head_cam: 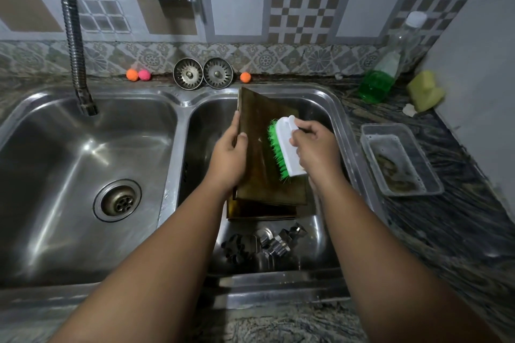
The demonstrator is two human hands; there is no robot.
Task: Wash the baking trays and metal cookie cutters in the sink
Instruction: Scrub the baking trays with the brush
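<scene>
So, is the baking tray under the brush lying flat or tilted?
Tilted: the baking tray slopes up to the sink rim, with the left hand gripping its side and the right hand holding the scrub brush on it.

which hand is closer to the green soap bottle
Right. The right hand, on the brush, sits left of the bottle; the left hand grips the tray farther left.
</scene>
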